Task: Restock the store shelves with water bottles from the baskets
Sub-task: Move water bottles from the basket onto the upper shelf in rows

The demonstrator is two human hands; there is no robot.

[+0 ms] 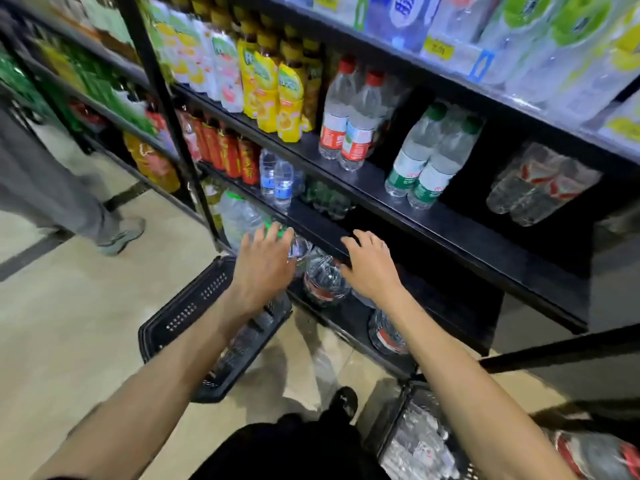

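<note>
My left hand reaches toward the bottom shelf, its fingers wrapped over a clear water bottle with green on it. To its right, my right hand is at the front edge of the shelf above, fingers loosely bent and holding nothing. Large clear bottles with red labels lie on the bottom shelf under my hands. A black basket with bottles inside stands on the floor at the left. A second basket of water bottles is at the lower right.
Upper shelves carry red-capped bottles, green-capped bottles, blue-labelled bottles and yellow juice bottles. A black upright post divides the racks. Another person's legs and shoe stand on the tiled floor at the left.
</note>
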